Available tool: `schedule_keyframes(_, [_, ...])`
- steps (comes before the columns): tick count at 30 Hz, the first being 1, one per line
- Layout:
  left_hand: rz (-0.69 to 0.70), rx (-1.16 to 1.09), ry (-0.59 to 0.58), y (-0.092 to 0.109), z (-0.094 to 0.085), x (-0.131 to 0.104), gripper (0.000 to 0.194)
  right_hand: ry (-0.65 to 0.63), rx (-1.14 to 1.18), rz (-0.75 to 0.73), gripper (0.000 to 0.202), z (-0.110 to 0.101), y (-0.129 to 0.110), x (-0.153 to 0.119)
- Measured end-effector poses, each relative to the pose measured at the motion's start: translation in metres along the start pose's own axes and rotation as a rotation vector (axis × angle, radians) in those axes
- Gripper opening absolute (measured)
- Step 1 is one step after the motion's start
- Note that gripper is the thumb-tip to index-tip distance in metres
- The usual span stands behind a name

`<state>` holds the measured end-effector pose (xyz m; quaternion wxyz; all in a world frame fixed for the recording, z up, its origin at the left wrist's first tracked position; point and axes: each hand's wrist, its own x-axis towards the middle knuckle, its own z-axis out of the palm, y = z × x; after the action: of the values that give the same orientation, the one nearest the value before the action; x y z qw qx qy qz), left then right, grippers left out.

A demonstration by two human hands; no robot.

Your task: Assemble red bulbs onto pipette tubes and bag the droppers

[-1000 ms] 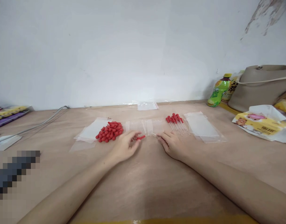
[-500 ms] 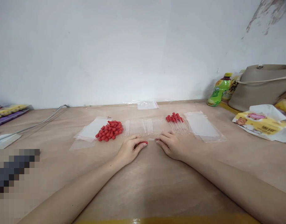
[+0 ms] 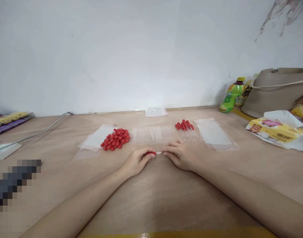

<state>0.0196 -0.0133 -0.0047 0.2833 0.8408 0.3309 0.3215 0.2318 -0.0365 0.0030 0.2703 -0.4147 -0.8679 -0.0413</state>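
Observation:
My left hand [image 3: 138,161] is closed on a red rubber bulb [image 3: 151,153], whose open end points right. Between the thumb and fingers of my right hand [image 3: 178,154] is a thin clear tube [image 3: 159,152], and its left end meets the bulb. A pile of red bulbs [image 3: 115,139] lies beyond my left hand. Clear tubes [image 3: 151,135] lie in a row across the middle. Several tubes with red bulbs fitted [image 3: 185,127] are grouped beyond my right hand.
Clear plastic bags lie at left [image 3: 92,140], at right [image 3: 213,134] and by the wall [image 3: 155,112]. Farther right are a green bottle [image 3: 232,95], a tissue pack [image 3: 277,130] and a grey-brown bag [image 3: 277,94]. A grey cable [image 3: 51,125] runs at left.
The tube in my right hand and the bulb in my left hand have come together. Before, a gap showed between them.

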Motion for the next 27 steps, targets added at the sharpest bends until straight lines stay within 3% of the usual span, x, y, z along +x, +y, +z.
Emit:
schedule_keyframes(20, [-0.093,0.014,-0.009,-0.006,0.004,-0.003,0.025,0.124,-0.147,-0.17,0.026,0.016,0.007,-0.003])
schedule_keyframes(27, [-0.084,0.051,0.063,-0.004,0.002,0.0,0.02,0.129,-0.12,-0.14,0.023,0.017,0.005,-0.002])
